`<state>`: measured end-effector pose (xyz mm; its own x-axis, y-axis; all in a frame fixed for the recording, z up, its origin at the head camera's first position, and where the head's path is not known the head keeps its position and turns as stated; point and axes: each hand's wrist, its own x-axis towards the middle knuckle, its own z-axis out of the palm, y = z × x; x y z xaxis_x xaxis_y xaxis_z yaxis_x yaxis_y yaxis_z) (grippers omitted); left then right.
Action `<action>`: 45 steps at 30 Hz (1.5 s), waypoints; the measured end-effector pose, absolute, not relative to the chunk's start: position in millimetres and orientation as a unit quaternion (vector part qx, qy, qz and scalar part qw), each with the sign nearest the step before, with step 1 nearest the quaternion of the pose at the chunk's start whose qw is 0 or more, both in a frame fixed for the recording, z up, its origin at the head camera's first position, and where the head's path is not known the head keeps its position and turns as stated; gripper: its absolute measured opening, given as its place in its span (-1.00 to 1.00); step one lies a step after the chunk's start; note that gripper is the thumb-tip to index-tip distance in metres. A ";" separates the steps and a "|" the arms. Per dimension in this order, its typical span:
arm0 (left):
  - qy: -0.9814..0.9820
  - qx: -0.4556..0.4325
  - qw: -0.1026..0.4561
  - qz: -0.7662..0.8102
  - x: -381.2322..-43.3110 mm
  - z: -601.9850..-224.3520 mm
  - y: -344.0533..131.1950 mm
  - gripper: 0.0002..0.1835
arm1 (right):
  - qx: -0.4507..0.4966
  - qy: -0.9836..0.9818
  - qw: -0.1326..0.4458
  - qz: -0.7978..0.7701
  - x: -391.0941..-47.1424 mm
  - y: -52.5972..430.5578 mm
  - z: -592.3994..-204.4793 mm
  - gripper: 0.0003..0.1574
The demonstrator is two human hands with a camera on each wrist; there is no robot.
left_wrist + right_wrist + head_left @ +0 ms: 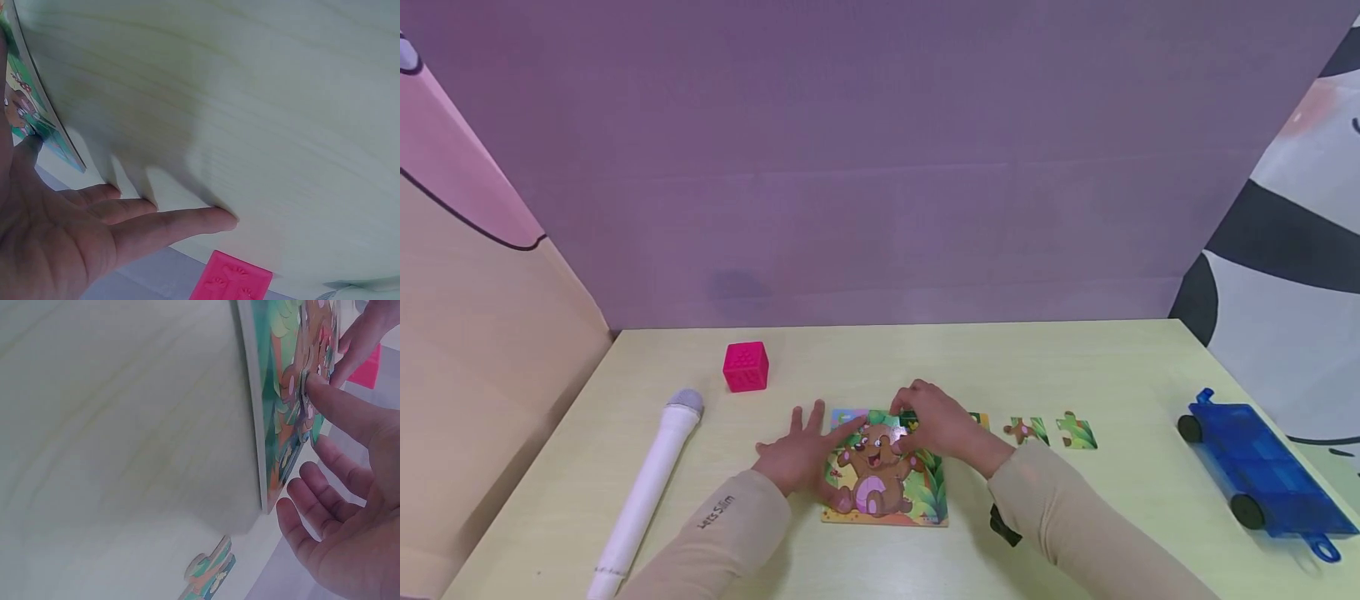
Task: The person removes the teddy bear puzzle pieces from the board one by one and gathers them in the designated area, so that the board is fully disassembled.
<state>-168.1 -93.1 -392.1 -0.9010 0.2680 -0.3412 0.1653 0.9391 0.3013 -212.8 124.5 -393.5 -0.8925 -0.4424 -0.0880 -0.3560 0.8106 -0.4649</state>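
Nearest, a smooth white microphone-shaped tube (643,500) with a grey domed head slants along the left of the bench (865,571); opposite, a translucent blue toy cart (1270,467) on black wheels stands near the right edge. Between them lies the flat, glossy bear jigsaw puzzle (880,487). The left hand (802,458), fingers spread, touches its left side; the right hand (942,425), thumb and forefinger pinching a puzzle piece (307,411), hides its upper right. Two knobbed loose pieces (1078,432) lie just beyond the right sleeve (1067,508). Farther back: an embossed pink cube (746,367), then a creased purple backdrop (880,167).
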 end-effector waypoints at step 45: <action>0.966 0.120 0.185 0.138 -165.8 -389.7 -94.0 0.20 | -0.239 0.905 0.091 -0.341 -218.8 137.3 -392.0 -0.85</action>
